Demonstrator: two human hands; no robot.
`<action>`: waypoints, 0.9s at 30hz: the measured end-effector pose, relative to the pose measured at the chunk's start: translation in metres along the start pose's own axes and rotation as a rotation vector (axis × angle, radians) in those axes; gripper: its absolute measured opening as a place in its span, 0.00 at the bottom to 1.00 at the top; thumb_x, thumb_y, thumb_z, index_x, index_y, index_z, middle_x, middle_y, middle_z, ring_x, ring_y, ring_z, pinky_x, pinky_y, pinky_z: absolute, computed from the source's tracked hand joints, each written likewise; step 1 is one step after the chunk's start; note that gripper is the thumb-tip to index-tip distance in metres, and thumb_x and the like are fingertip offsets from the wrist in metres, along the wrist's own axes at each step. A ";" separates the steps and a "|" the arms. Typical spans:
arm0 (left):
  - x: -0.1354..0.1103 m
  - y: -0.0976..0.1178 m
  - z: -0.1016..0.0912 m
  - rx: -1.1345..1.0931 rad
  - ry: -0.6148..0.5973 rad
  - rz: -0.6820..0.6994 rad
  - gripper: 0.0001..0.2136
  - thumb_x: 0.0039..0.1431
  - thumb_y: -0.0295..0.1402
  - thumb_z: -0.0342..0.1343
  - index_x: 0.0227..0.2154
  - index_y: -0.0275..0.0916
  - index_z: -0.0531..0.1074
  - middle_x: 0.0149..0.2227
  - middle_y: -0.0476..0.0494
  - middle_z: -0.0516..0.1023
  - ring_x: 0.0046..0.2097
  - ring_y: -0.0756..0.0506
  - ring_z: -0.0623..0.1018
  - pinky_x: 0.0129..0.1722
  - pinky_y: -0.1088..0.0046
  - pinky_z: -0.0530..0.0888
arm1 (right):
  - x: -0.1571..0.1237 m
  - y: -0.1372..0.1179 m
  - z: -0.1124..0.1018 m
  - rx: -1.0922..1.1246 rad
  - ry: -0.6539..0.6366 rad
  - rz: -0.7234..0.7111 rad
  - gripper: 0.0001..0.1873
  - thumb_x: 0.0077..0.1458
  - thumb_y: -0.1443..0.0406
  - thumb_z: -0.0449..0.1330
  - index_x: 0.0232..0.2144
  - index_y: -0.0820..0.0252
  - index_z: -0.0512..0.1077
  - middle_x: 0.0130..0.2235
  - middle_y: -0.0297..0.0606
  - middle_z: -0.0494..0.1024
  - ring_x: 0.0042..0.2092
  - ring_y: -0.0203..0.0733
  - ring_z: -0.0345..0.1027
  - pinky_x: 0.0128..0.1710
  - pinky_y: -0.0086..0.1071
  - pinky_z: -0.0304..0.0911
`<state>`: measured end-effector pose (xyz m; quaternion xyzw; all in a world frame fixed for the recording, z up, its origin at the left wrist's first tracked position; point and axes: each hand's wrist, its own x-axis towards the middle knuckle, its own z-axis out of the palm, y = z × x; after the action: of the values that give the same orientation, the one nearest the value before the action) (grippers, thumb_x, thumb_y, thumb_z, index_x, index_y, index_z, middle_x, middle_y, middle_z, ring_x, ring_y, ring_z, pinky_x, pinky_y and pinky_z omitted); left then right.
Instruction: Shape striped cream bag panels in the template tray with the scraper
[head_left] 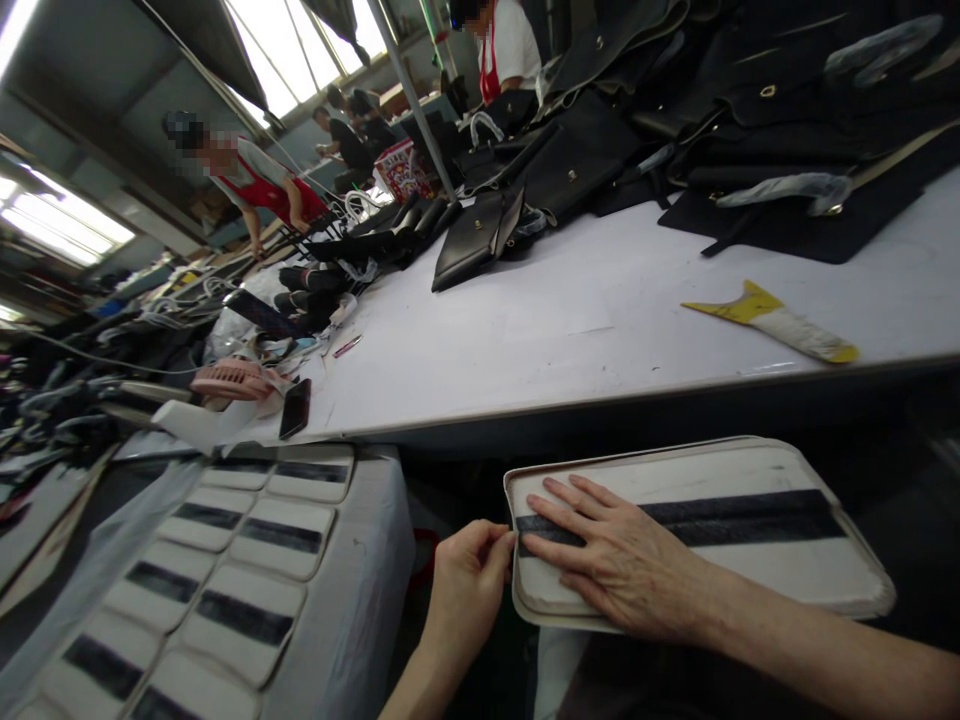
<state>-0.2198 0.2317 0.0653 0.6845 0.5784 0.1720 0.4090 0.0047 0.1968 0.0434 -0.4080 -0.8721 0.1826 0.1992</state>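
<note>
A white panel with rounded corners (727, 470) lies tilted in front of me, below the table's front edge. A broad black strip (750, 520) runs along its length. My right hand (637, 565) rests flat on the panel's left half, fingers spread, partly covering the strip. At the panel's left end, my left hand (469, 575) is closed in a pinch at the rim, by the end of the strip. Its fingertips hide whether anything thin is between them. On a covered surface at the left lie several similar white panels with black strips (281, 535), set out in two rows.
A white-topped table (480, 340) carries black leather bag pieces (570, 170), a yellow-and-white scraper (780, 320), a phone (295, 408), a pink fan (236, 380) and a pen (347, 346). Two people in red aprons (270, 195) work beyond; others sit farther back.
</note>
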 end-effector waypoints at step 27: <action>0.028 -0.011 -0.009 -0.457 -0.372 -0.359 0.21 0.51 0.48 0.65 0.27 0.38 0.62 0.24 0.54 0.67 0.25 0.54 0.69 0.26 0.78 0.68 | 0.005 0.003 0.002 0.046 -0.069 0.080 0.35 0.63 0.58 0.53 0.67 0.64 0.50 0.68 0.43 0.53 0.68 0.54 0.43 0.69 0.50 0.42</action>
<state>-0.2255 0.2613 0.0559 0.4824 0.5515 0.0945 0.6740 0.0027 0.2026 0.0415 -0.4315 -0.8570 0.2243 0.1706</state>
